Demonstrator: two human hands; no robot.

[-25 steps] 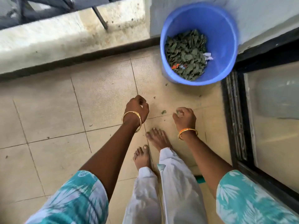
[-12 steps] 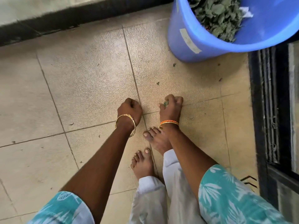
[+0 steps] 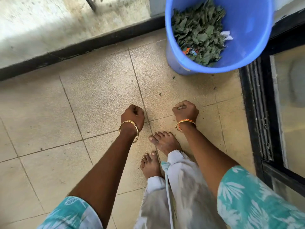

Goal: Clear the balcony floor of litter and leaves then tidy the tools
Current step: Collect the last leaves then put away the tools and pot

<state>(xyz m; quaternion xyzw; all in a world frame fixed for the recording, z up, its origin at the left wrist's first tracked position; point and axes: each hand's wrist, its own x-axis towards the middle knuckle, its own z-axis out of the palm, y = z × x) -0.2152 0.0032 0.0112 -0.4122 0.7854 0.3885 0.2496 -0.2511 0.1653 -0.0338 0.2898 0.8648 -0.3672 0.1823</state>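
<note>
Both the left hand [image 3: 132,115] and the right hand [image 3: 185,110] have fingers curled tight together; whether they hold anything, nobody can tell. Beyond the fingers stands a blue bucket [image 3: 254,30] of leaves [image 3: 198,32].

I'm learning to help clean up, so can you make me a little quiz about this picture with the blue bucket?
1. True or false: the blue bucket is empty.
2. What mostly fills the bucket? A) water B) green leaves C) sand
3. Fill in the missing word: small bits of leaf lie on the tiled ____ between the bucket and the bare feet.

Key
1. False. It holds leaves and a few scraps of litter.
2. B
3. floor
</note>
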